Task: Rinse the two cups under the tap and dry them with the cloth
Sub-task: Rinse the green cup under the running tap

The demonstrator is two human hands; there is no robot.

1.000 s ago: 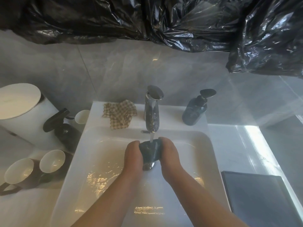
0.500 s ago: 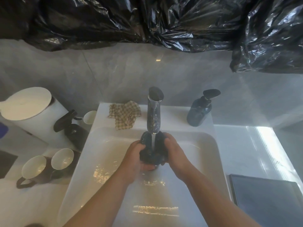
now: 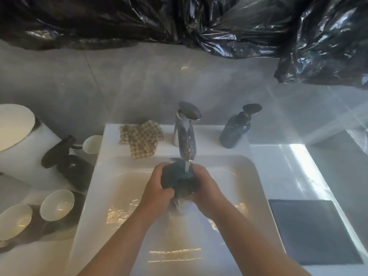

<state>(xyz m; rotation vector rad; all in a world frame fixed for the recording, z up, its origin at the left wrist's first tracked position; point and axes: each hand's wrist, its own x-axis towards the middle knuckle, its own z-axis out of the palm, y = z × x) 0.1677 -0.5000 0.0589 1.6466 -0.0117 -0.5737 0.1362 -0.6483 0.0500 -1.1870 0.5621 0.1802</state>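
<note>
Over the white sink [image 3: 93, 188], both of my hands hold a dark cup [image 3: 179, 181] under the tap [image 3: 186, 136]. Water runs from the spout onto the cup. My left hand [image 3: 157, 189] grips its left side and my right hand [image 3: 208, 189] its right side, so much of the cup is hidden. Two more dark cups with cream insides [image 3: 56, 204] [image 3: 15, 220] stand on the counter to the left. The checked cloth [image 3: 141, 140] lies crumpled on the sink's back rim, left of the tap.
A dark spray bottle [image 3: 67, 162] and another cream-lined cup [image 3: 92, 144] stand left of the sink beside a white lidded bin [image 3: 16, 132]. A dark soap dispenser [image 3: 237, 130] sits right of the tap. A dark flat mat [image 3: 310, 230] lies on the right counter. Black plastic sheeting hangs above.
My hands have brought the cup closer under the spout and turned it in the stream. The view has shifted slightly to the right.
</note>
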